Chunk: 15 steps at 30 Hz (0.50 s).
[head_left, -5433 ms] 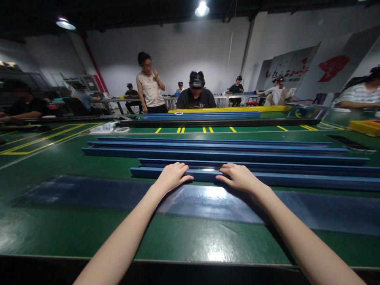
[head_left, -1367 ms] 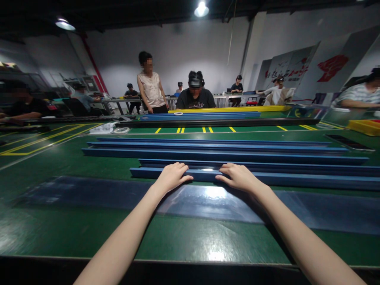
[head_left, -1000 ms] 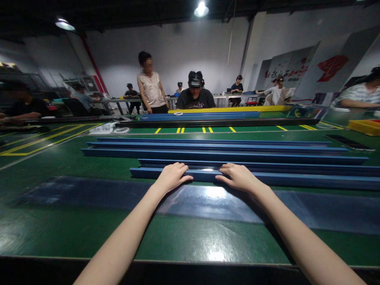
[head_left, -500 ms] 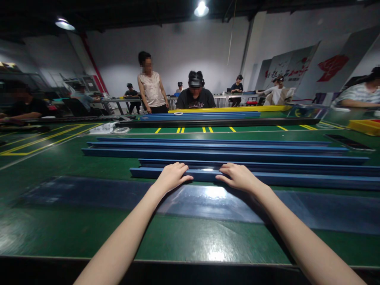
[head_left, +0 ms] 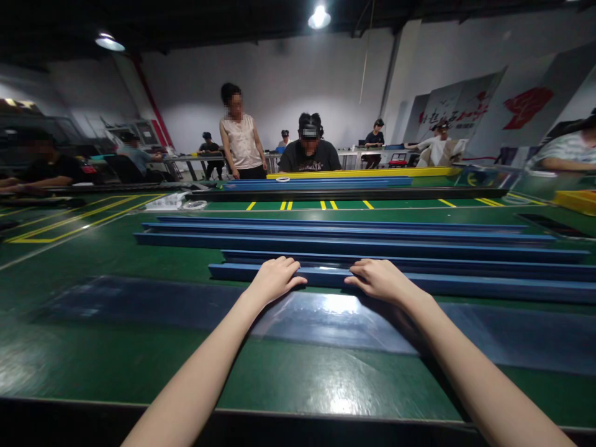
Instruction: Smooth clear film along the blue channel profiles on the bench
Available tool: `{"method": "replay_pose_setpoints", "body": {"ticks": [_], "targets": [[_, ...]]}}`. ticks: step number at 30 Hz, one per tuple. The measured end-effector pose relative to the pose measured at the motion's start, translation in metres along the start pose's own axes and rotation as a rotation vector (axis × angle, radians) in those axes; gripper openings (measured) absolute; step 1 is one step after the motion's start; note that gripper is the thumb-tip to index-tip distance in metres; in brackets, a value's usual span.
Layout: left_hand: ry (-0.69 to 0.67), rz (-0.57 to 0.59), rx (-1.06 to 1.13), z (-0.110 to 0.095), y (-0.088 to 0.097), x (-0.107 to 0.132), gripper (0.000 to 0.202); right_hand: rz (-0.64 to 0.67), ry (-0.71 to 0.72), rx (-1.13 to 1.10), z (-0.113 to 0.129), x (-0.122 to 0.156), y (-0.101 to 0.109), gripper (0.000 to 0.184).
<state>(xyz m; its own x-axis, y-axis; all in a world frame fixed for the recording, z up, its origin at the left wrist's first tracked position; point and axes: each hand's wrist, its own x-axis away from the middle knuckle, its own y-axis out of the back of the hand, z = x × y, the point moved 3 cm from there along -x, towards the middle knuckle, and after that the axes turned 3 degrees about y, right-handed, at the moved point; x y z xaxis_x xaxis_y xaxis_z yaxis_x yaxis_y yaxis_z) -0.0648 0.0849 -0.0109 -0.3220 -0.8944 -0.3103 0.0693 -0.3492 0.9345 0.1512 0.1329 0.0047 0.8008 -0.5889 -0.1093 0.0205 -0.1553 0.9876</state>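
Observation:
A long blue channel (head_left: 323, 277) lies across the green table in front of me, its two raised walls running out of view at the right. My left hand (head_left: 278, 278) is closed over its near wall, fingers inside and thumb on the near face. To the right, my right hand (head_left: 379, 280) grips the same wall in a similar way. Fingertips of both hands are partly hidden inside the channel. On my side of it, under my forearms, a clear plastic strip (head_left: 326, 316) lies flat and shines under the lamps.
Beyond the held channel lie more blue channels (head_left: 344, 241), then a long black bar (head_left: 349, 194) and a yellow bar (head_left: 372, 172). A phone (head_left: 554, 225) and a yellow bin (head_left: 577, 202) are at the right. One person (head_left: 310, 155) sits opposite; another (head_left: 243, 143) stands.
The whole view has shifted slightly to the right in the frame. Both hands keep their hold on the channel, with no clear movement along it.

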Motion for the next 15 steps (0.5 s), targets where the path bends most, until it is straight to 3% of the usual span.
{"method": "replay_pose_setpoints", "body": {"ticks": [15], "targets": [[0.012,0.034,0.034,-0.012,0.002,0.003,0.034,0.074,-0.002,-0.008,-0.001,0.004,0.010,0.042]]}}
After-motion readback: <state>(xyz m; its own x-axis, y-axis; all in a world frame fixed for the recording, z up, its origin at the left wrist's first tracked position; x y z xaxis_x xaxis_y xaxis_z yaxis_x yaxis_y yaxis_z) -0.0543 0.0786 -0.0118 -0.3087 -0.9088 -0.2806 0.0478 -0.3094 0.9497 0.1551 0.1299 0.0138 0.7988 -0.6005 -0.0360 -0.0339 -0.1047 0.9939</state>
